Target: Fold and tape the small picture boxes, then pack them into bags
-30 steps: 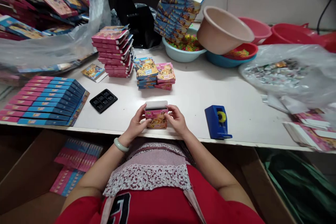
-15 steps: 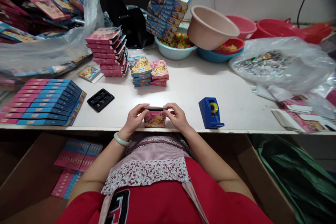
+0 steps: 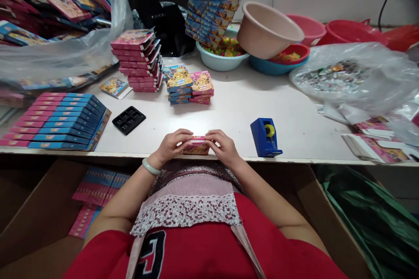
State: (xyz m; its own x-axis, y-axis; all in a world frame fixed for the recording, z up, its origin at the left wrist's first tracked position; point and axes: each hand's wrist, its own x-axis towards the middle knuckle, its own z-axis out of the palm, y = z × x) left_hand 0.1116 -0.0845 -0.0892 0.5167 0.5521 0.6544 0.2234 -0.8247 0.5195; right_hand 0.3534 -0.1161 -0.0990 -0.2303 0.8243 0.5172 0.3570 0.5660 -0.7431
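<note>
at the far left, a clear plastic bag bulges with pink and blue cartons, and nearer the front edge lies a row of pink-and-blue boxes. then a black tray with six wells lies flat on the white table, with a tall pink stack behind it.

the left hand comes next, thumb and fingers pinched almost together on the left end of a small pink box, which is at the table's front edge (whether it rests there or is held just clear, i cannot tell). a strip of white shows under the pink top flap, so the step in hand looks to be folding that flap down and tucking it in. the right hand mirrors the left, pinching the right end with a similarly narrow gap. i'd judge the next move calls for an even push from both sides, so that the tab slides in without creasing.

further right, a blue tape dispenser stands near the right hand, not touched; last come flat cartons in a loose pile.
</note>
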